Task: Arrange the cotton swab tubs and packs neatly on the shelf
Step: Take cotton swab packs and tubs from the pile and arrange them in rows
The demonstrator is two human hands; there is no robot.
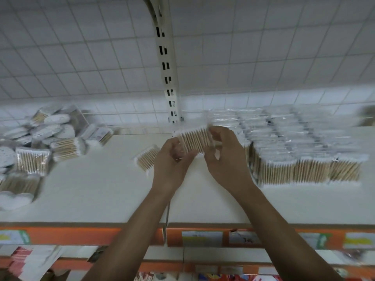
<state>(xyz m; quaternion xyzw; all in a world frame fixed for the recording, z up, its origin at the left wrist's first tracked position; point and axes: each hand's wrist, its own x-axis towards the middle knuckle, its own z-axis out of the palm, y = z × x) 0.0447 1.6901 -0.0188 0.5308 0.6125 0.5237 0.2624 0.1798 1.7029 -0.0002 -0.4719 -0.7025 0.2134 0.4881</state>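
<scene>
up above the shelf point(105, 199), both hands pinch 1 clear pack point(194, 141) of wooden-stemmed cotton swabs, white tips along its edges: the left hand point(172, 165) grips its lower left corner, the right hand point(226, 157) its right end. another pack point(146, 159) lies just left. probably neat, the blurred rows of packs point(304, 151) sit right; a loose heap point(42, 142) sits left.

Even, soft, fairly bright light with a cool cast; no glare and only faint shadows on the shelf point(101, 189). Motion blur smears the whole frame, worst on the packs point(304, 151) and tubs point(50, 126) at the sides. Wide-angle distortion bends the wire grid point(81, 57) lines and the upright point(167, 63).
</scene>
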